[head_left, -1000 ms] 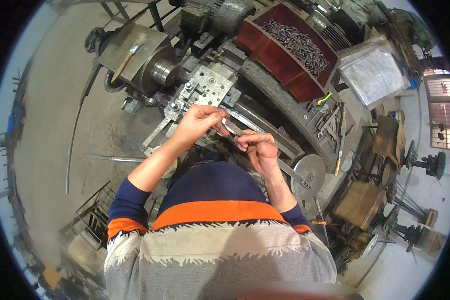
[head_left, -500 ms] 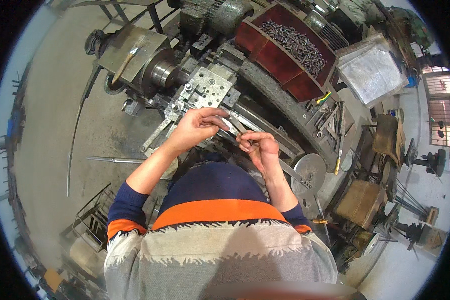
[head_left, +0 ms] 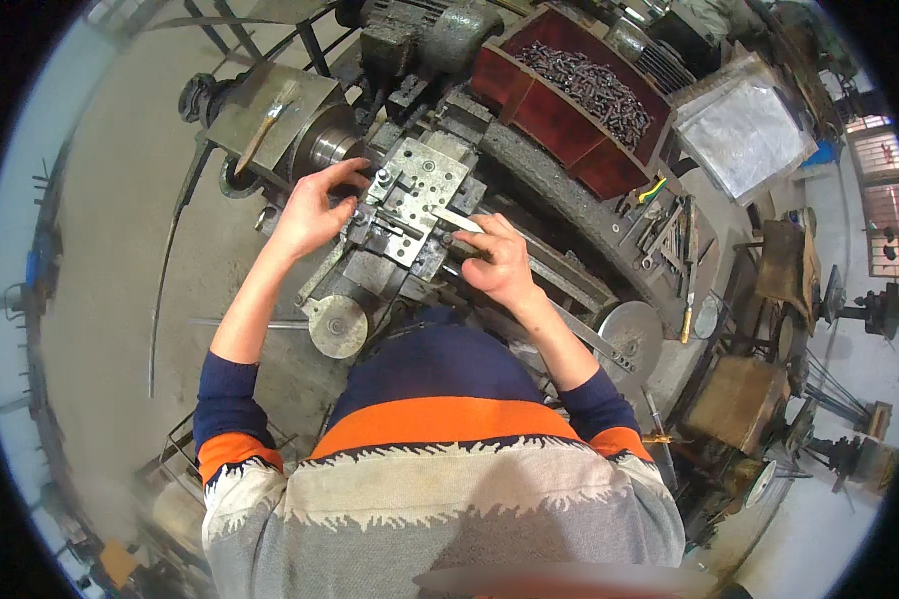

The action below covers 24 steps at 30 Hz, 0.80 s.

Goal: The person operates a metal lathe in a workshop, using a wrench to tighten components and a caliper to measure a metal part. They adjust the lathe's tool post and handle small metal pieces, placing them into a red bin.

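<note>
My left hand (head_left: 315,215) is beside the lathe's chuck (head_left: 332,148). Its thumb and forefinger are apart at the left end of the tool clamp, and I see nothing held between them. Across from it, my right hand (head_left: 497,262) grips a flat metal strip (head_left: 453,217), whose far end lies over the drilled steel plate (head_left: 415,180). The fingers bend around the strip's near end and partly hide it. Between the hands, bolts (head_left: 382,178) and a dark bar stand on the plate. A round handwheel (head_left: 337,325) sits below the carriage.
A red bin (head_left: 569,130) of small metal parts stands behind the lathe bed. Wrenches and other hand tools (head_left: 664,240) lie to its right. A brush (head_left: 260,135) rests on the headstock. A metal disc (head_left: 631,337) is near my right forearm, and a motor (head_left: 430,35) is at the back.
My left hand has moved left, away from the strip, to beside the chuck. My right hand has turned and brought the strip over the plate. The handwheel has come into fuller view.
</note>
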{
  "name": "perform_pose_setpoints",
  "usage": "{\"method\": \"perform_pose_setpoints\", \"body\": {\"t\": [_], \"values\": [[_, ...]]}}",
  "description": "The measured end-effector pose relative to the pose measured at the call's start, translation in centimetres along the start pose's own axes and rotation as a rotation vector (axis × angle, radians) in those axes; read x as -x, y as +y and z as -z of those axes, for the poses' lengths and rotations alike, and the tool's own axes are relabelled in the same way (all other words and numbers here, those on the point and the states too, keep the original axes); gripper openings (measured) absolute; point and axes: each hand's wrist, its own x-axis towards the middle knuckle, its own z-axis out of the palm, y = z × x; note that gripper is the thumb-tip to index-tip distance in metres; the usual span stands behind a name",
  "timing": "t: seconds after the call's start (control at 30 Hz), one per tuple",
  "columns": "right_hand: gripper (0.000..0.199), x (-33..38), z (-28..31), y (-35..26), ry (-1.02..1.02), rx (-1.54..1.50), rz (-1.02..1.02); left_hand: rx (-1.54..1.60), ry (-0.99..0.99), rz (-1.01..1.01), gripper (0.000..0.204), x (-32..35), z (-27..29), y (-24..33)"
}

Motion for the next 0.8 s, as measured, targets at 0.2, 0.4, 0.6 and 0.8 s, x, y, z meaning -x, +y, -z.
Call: {"method": "perform_pose_setpoints", "body": {"t": [0.2,0.4,0.6,0.8], "values": [[0.040,2.0,0.9,0.8,0.024,0.063,-0.049,-0.263,-0.052,-0.038,0.047,-0.5,-0.3,0.1],[0.034,6.5,2.7,2.7,0.142,0.138,-0.146,-0.141,0.111,0.060,0.035,0.7,0.1,-2.0],[0.033,11.6,9.0,2.3,0.294,0.259,-0.304,0.110,0.132,0.180,0.037,0.7,-0.1,0.5],[0.032,20.4,15.9,3.2,0.234,0.682,-0.377,0.094,-0.085,0.052,0.049,-0.2,-0.2,1.2]]}}
